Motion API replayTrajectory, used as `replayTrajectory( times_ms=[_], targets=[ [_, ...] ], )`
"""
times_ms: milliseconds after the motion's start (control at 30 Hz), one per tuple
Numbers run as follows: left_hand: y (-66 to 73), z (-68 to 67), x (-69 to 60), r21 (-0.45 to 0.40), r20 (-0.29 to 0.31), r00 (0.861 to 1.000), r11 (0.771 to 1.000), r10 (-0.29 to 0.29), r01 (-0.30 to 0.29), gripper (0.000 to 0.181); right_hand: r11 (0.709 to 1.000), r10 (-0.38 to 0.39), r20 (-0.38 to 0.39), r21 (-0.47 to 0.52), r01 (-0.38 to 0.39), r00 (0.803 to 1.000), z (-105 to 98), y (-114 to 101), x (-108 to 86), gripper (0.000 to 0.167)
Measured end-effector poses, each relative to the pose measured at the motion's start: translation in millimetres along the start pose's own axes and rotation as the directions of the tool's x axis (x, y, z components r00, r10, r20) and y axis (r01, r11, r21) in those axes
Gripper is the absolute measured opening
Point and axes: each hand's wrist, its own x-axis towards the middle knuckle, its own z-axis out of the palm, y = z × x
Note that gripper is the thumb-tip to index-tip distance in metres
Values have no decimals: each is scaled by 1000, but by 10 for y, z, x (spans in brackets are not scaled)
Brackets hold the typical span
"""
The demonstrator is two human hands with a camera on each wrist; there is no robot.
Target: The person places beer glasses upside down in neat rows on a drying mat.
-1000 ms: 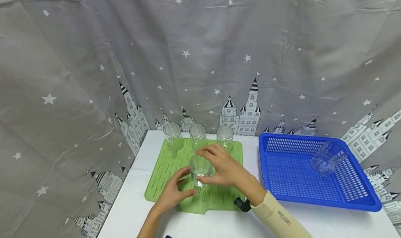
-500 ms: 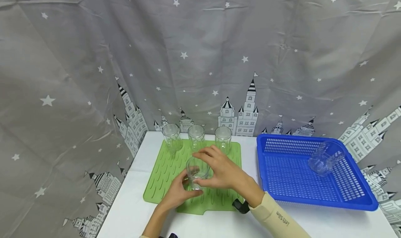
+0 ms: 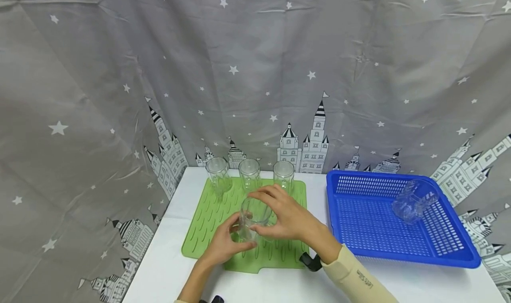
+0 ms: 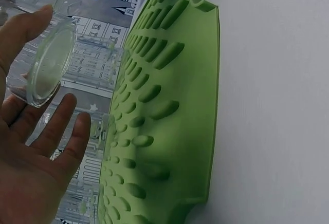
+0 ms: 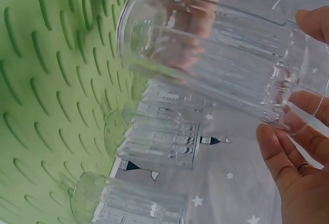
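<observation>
Both hands hold one clear glass mug (image 3: 254, 212) above the front part of a green ridged mat (image 3: 203, 223). The left hand (image 3: 224, 243) grips its lower part, thumb in front and fingers behind; in the left wrist view the round base (image 4: 53, 62) shows between thumb and fingers. The right hand (image 3: 285, 214) pinches the upper part from the right, and in the right wrist view its fingers (image 5: 295, 162) lie round that end of the mug (image 5: 205, 54). Three more glass mugs (image 3: 218, 174), (image 3: 250, 174), (image 3: 284, 175) stand in a row along the mat's back edge.
A blue plastic basket (image 3: 383, 249) stands to the right of the mat, with a clear glass mug (image 3: 411, 205) lying in its right part. Behind the white table (image 3: 159, 258) hangs a grey curtain (image 3: 239, 50) with stars and castles.
The left hand has closed in on the mug's lower part. The mug shifted slightly left, then back to the right, with the right hand still on it.
</observation>
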Motion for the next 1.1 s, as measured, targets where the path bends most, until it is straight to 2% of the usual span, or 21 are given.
replayTrajectory(
  times_ms=[167,433,600,800,1100],
  targets=[
    [22,-38,-22,28,-44,999,999,-15,16,82,1000,24,5,7,-24,1000,-36,59,-46,74],
    [74,-133,-62,51,-103,995,999,13,-7,81,998,66,14,12,-66,998,-94,116,-96,78],
    [92,-249,-58,104,-135,989,994,56,-42,81,995,100,3,14,-100,995,-139,147,-129,76],
    [139,-365,-70,97,-167,979,990,121,-105,80,992,124,1,10,-124,992,-177,198,-166,74],
    [145,-396,-58,59,-210,973,995,91,-80,77,993,115,-12,-2,-115,993,-187,260,-203,71]
  ],
)
